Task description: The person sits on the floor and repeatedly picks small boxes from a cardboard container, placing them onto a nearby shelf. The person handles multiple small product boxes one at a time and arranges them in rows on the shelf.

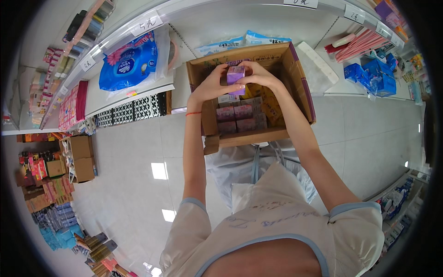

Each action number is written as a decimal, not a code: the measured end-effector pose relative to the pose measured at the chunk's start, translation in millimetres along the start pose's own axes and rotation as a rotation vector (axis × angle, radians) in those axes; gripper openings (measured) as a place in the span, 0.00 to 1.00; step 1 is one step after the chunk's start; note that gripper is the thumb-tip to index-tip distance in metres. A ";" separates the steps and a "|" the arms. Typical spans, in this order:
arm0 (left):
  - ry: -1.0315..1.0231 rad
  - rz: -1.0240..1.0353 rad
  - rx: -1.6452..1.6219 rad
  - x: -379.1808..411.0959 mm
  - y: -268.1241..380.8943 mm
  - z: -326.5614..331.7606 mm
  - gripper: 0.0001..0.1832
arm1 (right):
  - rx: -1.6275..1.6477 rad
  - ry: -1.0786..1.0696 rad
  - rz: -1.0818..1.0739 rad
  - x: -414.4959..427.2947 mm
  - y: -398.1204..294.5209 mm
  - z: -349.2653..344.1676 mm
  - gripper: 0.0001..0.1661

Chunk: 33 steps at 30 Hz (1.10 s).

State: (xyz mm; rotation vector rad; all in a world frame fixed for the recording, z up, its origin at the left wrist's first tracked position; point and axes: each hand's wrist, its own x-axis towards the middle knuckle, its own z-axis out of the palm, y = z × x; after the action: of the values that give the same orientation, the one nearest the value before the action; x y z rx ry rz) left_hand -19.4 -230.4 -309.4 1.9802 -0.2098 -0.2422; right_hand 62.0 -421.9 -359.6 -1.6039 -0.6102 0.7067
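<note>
Both hands hold a small purple box (236, 76) over the back part of an open cardboard carton (254, 138). My left hand (213, 86) grips it from the left, with the thumb low on its front. From the right, my right hand (258, 74) closes thumb and fingers on the same box. Inside the carton, several small pink-and-white boxes (243, 112) stand in rows at the front left. Yellow packets (270, 104) fill the area to their right. One carton flap (209, 119) hangs at the left side, below my left wrist.
Behind the carton, blue-and-white packets (266, 38) lie on the shelf. A blue Vinda pack (129, 65) is at the left, a white foam block (316, 67) at the right. A shelf edge with price tags (147, 23) curves overhead. Stocked cartons (81, 157) stand far left.
</note>
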 end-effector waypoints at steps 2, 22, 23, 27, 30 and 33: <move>-0.019 -0.041 -0.046 -1.7 11.1 -1.6 0.43 | 0.219 0.014 -0.044 -5.1 -11.1 1.5 0.26; 0.261 0.094 -0.153 -8.1 24.5 -8.6 0.44 | 0.794 -0.123 0.237 -7.0 -49.6 9.0 0.42; 0.238 0.099 -0.163 -8.4 25.3 -8.7 0.44 | 0.818 -0.141 0.247 -10.0 -52.7 14.8 0.43; 0.164 0.157 -0.243 -2.9 27.5 -6.3 0.45 | 0.935 0.012 0.097 -7.0 -37.5 34.7 0.29; 0.174 0.231 -0.248 -5.8 31.3 -4.1 0.44 | 0.924 0.025 0.064 -6.3 -35.8 34.5 0.25; 0.188 0.197 -0.300 -4.1 28.8 -4.3 0.46 | 0.876 0.070 0.022 -6.0 -35.8 33.2 0.26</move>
State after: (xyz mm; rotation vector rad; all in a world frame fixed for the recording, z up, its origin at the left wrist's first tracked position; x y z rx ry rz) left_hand -23.3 -237.2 -281.1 1.6589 -0.2313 0.0395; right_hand 33.5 -399.0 -326.7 -0.8130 -0.1717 0.7826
